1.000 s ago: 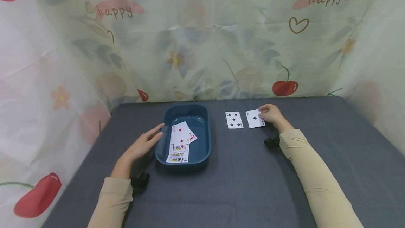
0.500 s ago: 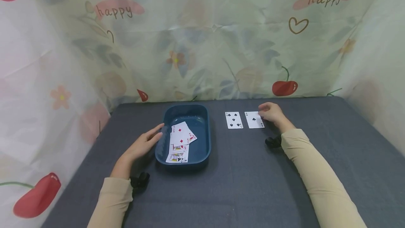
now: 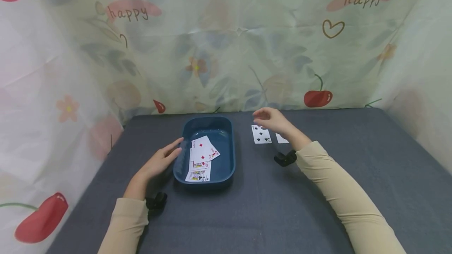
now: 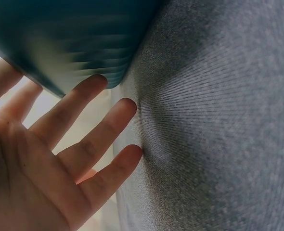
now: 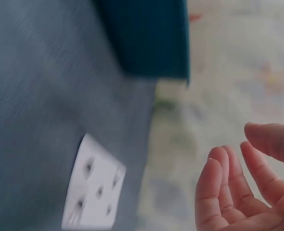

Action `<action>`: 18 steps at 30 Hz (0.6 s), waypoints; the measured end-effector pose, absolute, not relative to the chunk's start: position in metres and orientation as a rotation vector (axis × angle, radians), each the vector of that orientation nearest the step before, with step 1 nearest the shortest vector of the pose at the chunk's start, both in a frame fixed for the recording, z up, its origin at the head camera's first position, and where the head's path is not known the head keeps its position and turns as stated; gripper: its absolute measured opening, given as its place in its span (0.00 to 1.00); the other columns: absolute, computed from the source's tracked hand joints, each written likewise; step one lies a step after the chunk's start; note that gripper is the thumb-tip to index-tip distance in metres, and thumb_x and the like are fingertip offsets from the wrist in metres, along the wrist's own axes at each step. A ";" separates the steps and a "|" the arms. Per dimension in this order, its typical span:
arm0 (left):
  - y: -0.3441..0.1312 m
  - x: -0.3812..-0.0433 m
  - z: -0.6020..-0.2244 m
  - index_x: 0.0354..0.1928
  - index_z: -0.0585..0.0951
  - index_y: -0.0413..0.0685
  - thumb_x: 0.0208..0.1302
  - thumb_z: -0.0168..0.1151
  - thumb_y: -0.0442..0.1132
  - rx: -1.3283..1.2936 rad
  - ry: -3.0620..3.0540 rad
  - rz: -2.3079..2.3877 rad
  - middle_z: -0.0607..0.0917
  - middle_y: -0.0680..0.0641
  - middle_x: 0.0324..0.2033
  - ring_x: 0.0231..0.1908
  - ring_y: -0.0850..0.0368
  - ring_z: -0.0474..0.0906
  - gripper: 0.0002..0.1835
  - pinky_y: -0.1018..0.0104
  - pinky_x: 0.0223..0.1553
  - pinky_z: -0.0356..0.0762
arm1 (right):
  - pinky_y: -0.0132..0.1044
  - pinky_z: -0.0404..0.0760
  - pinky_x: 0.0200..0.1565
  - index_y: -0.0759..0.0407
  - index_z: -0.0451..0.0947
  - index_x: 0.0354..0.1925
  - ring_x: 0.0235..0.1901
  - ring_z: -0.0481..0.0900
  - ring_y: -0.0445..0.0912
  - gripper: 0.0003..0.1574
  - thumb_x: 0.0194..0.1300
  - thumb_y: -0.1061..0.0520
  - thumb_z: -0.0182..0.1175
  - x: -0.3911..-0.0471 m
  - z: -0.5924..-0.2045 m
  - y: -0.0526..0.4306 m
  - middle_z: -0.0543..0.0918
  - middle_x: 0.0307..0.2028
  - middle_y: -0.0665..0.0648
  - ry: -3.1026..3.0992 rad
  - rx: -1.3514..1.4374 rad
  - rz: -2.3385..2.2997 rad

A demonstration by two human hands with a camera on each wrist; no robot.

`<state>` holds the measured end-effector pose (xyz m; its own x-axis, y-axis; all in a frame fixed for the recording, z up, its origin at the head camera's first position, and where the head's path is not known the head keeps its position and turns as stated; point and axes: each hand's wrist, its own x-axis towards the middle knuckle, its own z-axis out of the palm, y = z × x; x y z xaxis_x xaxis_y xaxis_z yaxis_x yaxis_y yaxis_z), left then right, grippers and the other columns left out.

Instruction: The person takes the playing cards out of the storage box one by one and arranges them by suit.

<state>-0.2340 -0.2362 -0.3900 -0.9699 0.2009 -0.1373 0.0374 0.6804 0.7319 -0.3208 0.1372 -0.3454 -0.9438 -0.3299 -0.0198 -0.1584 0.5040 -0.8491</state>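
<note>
In the head view my left hand (image 3: 159, 163) has its fingers spread, fingertips at the left rim of a blue tray (image 3: 222, 156). Its straight fingers lie against the outer wall of the tray (image 4: 79, 33) in the left wrist view. Inside the tray is a loose pile of playing cards (image 3: 202, 151), a red diamond card on top. My right hand (image 3: 273, 121) is raised with fingers loosely bent and nothing between them. Below it a five of spades (image 3: 261, 136) lies face up on the table. The hand and wrist mostly cover a second playing card (image 3: 281, 139).
A dark grey cloth covers the table (image 3: 240, 218). Behind it hangs a patterned curtain (image 3: 219, 50) with cherries and hearts, and more of it closes in both sides. A black wrist camera (image 3: 285, 158) hangs under the right wrist, close over the table.
My right hand has let go of the club card on the right, now lying beside the five of spades, and has risen and moved left. My left hand has kept still.
</note>
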 end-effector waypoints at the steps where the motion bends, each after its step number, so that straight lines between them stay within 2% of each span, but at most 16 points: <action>1: -0.236 -0.234 -0.390 0.72 0.52 0.63 0.71 0.42 0.57 0.196 2.686 1.166 0.54 0.41 0.72 0.70 0.38 0.53 0.31 0.38 0.66 0.54 | 0.48 0.77 0.56 0.62 0.68 0.59 0.55 0.75 0.57 0.23 0.67 0.57 0.54 -0.320 -0.343 0.130 0.74 0.57 0.66 2.555 -0.448 -1.421; 8: -0.236 -0.233 -0.389 0.72 0.52 0.62 0.71 0.42 0.57 0.195 2.682 1.175 0.54 0.41 0.72 0.70 0.38 0.53 0.31 0.38 0.66 0.54 | 0.45 0.80 0.52 0.63 0.71 0.56 0.52 0.78 0.55 0.22 0.64 0.59 0.57 -0.311 -0.326 0.080 0.77 0.53 0.65 2.474 -0.608 -1.439; 13: -0.236 -0.233 -0.389 0.72 0.52 0.62 0.70 0.42 0.57 0.190 2.687 1.169 0.54 0.41 0.72 0.70 0.38 0.53 0.31 0.38 0.66 0.54 | 0.36 0.81 0.42 0.65 0.73 0.52 0.45 0.81 0.56 0.19 0.62 0.61 0.58 -0.306 -0.320 0.044 0.81 0.47 0.66 2.473 -0.770 -1.387; 18: -0.236 -0.234 -0.389 0.72 0.53 0.62 0.71 0.42 0.57 0.197 2.682 1.174 0.55 0.40 0.72 0.70 0.37 0.54 0.31 0.38 0.66 0.54 | 0.29 0.79 0.35 0.65 0.74 0.51 0.38 0.82 0.50 0.19 0.61 0.61 0.59 -0.306 -0.325 0.014 0.82 0.44 0.64 2.481 -0.805 -1.310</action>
